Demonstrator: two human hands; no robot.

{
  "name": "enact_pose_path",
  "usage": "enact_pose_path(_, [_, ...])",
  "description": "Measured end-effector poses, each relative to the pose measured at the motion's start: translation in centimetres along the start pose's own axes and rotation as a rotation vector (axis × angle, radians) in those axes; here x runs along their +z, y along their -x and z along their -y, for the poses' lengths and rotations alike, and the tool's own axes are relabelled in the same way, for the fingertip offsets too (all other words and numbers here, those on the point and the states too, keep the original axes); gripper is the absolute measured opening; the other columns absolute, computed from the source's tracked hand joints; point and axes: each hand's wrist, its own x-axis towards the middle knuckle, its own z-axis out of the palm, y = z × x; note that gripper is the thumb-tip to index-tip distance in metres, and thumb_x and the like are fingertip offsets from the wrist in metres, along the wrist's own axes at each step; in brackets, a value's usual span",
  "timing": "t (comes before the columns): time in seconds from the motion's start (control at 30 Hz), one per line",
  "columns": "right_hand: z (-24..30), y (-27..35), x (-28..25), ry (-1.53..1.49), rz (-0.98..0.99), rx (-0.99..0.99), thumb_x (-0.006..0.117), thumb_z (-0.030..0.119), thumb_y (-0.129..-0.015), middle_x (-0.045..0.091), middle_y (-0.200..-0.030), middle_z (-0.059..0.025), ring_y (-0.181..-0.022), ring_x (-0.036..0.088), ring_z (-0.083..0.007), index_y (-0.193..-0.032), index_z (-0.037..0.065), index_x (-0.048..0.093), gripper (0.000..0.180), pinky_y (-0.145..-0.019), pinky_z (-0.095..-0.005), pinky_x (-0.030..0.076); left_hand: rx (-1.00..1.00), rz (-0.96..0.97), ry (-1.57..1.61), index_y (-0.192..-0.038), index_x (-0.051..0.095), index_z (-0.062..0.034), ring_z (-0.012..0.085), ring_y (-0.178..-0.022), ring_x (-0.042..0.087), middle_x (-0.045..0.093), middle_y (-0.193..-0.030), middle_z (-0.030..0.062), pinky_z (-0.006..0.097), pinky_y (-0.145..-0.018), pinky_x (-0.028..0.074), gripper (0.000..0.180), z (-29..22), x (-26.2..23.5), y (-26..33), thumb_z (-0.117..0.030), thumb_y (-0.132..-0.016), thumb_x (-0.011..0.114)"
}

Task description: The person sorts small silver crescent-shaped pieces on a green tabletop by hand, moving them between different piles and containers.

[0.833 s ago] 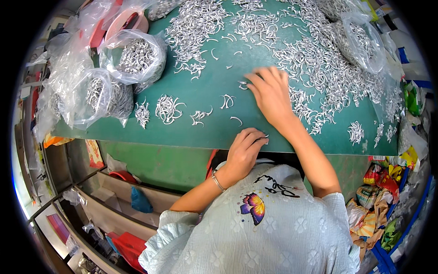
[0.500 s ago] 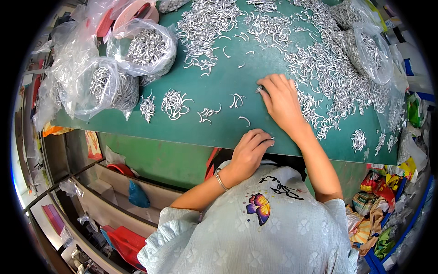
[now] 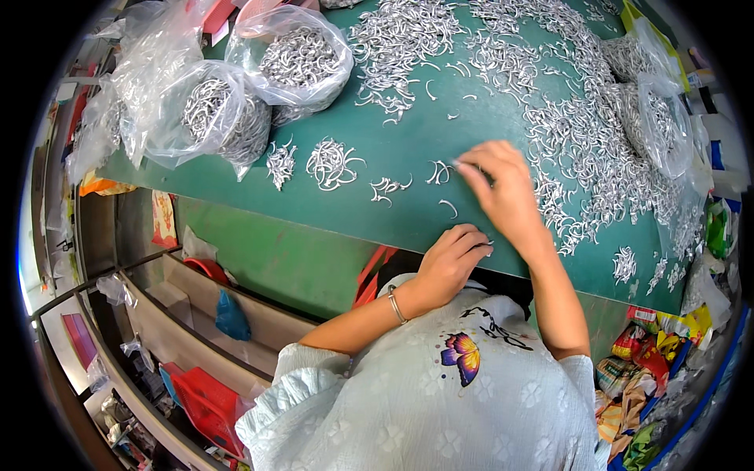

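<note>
Right hand (image 3: 503, 192) was out over the green surface (image 3: 377, 145), a little in from its near edge, fingertips (image 3: 463, 166) pressed down beside a small cluster of silver hook-shaped metal pieces (image 3: 438, 171). Grip looked drawn together at the tips; couldn't tell if it actually had a piece. Left hand (image 3: 452, 259) sat at the near edge, fingers curled in, apparently pinching something thin and metallic at the tips, too small to confirm.

One stray hook (image 3: 448, 207) lay on the surface between the two hands. More small clusters (image 3: 330, 163) ran in a row toward the left end, apart from each other.

My read on doing this well: take pieces off the loose rim of a cluster, not the middle, since the curved ends probably snag. Slide one clear, then pinch. Keep the wrist low so the sorted clusters don't get swept together.

Containers:
- Two clear plastic bags near the far-left corner, mouths open, both bulging with the same silver hooks: nearer bag (image 3: 212, 118), farther bag (image 3: 298, 59).
- Another clear bag (image 3: 660, 118) near the right edge, also holding hooks, partly lying on the big loose heap (image 3: 581, 133) spread over the far-right part of the surface.
</note>
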Motion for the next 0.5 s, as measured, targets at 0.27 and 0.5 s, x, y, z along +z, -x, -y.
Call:
enact_pose_path(0.27, [1.7, -1.5, 3.3, -0.119, 0.161, -0.226, 0.073, 0.012, -0.077, 0.061, -0.097, -0.0067, -0.094, 0.055, -0.0270, -0.094, 0.007, 0.069, 0.017, -0.081, -0.0375, 0.041, 0.002, -0.061, 0.000, -0.102, 0.068, 0.0015, 0.0330, -0.106, 0.058, 0.063, -0.108, 0.0129, 0.043, -0.090, 0.048, 0.028, -0.1, 0.1, -0.1, 0.005, -0.074, 0.065])
enact_pose_path(0.5, [-2.6, 0.8, -0.9, 0.157, 0.074, 0.057, 0.072, 0.005, -0.076, 0.058, -0.094, -0.0113, -0.092, 0.056, -0.0319, -0.096, 0.003, 0.065, 0.021, -0.082, -0.0409, 0.045, 0.024, -0.048, -0.006, -0.097, 0.066, 0.0005, 0.0297, -0.100, 0.058, 0.062, -0.102, 0.0106, 0.038, -0.085, 0.050, 0.023, 0.1, 0.3, -0.2, 0.003, -0.074, 0.065])
